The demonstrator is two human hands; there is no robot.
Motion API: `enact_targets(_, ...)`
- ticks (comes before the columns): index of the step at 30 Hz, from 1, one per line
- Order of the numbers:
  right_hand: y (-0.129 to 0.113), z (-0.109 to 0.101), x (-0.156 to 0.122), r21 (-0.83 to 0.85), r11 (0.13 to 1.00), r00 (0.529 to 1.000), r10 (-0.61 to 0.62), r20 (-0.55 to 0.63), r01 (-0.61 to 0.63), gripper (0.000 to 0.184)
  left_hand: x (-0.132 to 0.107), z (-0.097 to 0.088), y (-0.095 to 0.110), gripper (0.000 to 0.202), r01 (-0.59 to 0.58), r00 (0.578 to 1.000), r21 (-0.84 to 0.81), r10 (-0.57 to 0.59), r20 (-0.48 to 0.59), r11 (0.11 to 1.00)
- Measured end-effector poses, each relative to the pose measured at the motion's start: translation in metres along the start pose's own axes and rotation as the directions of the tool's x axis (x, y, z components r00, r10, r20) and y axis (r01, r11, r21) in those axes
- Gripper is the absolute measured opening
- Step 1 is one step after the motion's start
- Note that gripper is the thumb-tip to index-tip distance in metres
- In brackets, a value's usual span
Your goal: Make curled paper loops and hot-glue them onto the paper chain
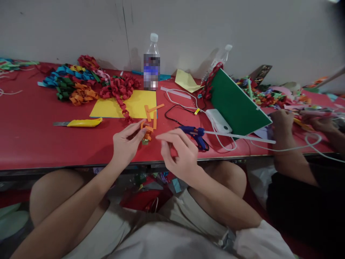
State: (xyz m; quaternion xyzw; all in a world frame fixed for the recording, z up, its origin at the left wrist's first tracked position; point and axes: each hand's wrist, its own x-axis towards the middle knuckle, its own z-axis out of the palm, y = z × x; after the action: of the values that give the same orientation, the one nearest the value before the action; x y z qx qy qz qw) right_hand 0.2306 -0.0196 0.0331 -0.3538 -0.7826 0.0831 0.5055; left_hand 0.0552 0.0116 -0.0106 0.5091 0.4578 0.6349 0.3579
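My left hand (128, 141) pinches a short orange paper chain (147, 131) over the front part of the red table. Just right of it, my right hand (181, 153) hovers with its fingers bent and thumb and fingertips apart, nothing visible between them. Loose orange paper strips (155, 108) lie beyond the chain, partly on a yellow sheet (140, 100). A blue glue gun (198, 135) with a long clear glue stick (242, 137) rests beside my right hand. Red paper chain (122, 105) trails over the yellow sheet.
A yellow-handled knife (84, 123) lies at left, below heaped coloured paper chains (81, 84). A bottle (152, 64) stands by the wall. At right are a white power strip (218, 120), a leaning green board (234, 104), cables, and another person's hands (281, 124).
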Motion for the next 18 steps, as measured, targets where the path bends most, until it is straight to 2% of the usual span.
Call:
enact_targets(2, -0.009, -0.017, -0.009, -0.034, 0.995, 0.988, 0.101, 0.118, -0.098, 0.018, 0.002, -0.001, -0.002, 0.036, 0.025, 1.000, -0.051, -0.026, -0.015, 0.998)
enact_targets(4, -0.011, -0.034, -0.026, -0.114, 0.958, 0.951, 0.277, 0.140, -0.262, 0.015, 0.003, -0.003, -0.004, 0.036, 0.046, 0.998, -0.086, -0.048, -0.026, 0.995)
enact_targets(6, -0.005, -0.052, -0.048, -0.197, 0.868, 0.885, 0.465, -0.003, -0.456, 0.015, 0.005, -0.004, -0.005, 0.037, 0.042, 0.998, -0.099, -0.046, -0.033, 0.994)
enact_targets(7, 0.001, -0.061, -0.059, -0.215, 0.810, 0.838, 0.524, -0.149, -0.545, 0.016, 0.006, -0.005, -0.005, 0.037, 0.033, 0.999, -0.099, -0.037, -0.036, 0.995)
enact_targets(8, 0.007, -0.070, -0.070, -0.224, 0.753, 0.780, 0.555, -0.288, -0.619, 0.017, 0.006, -0.005, -0.004, 0.038, 0.022, 0.999, -0.096, -0.026, -0.040, 0.995)
enact_targets(9, 0.013, -0.079, -0.078, -0.220, 0.707, 0.729, 0.577, -0.369, -0.672, 0.020, 0.007, -0.006, -0.004, 0.038, 0.010, 0.999, -0.093, -0.015, -0.045, 0.996)
enact_targets(10, 0.020, -0.088, -0.084, -0.217, 0.675, 0.689, 0.581, -0.434, -0.706, 0.021, 0.008, -0.006, -0.004, 0.039, 0.003, 0.999, -0.089, -0.007, -0.047, 0.996)
enact_targets(11, 0.027, -0.097, -0.088, -0.237, 0.645, 0.669, 0.583, -0.460, -0.726, 0.021, 0.008, -0.006, -0.004, 0.039, -0.002, 0.999, -0.086, -0.003, -0.049, 0.996)
enact_targets(12, 0.034, -0.104, -0.090, -0.290, 0.624, 0.678, 0.580, -0.451, -0.726, 0.022, 0.009, -0.006, -0.003, 0.039, -0.003, 0.999, -0.085, -0.001, -0.053, 0.996)
enact_targets(15, 0.058, -0.117, -0.087, -0.433, 0.619, 0.755, 0.560, -0.341, -0.655, 0.027, 0.011, -0.007, -0.003, 0.040, 0.007, 0.998, -0.079, -0.012, -0.060, 0.997)
enact_targets(16, 0.066, -0.119, -0.086, -0.437, 0.625, 0.762, 0.559, -0.329, -0.647, 0.030, 0.012, -0.007, -0.003, 0.040, 0.012, 0.998, -0.077, -0.017, -0.062, 0.997)
enact_targets(18, 0.079, -0.117, -0.083, -0.374, 0.631, 0.733, 0.587, -0.344, -0.680, 0.037, 0.013, -0.007, -0.004, 0.040, 0.020, 0.998, -0.077, -0.024, -0.060, 0.997)
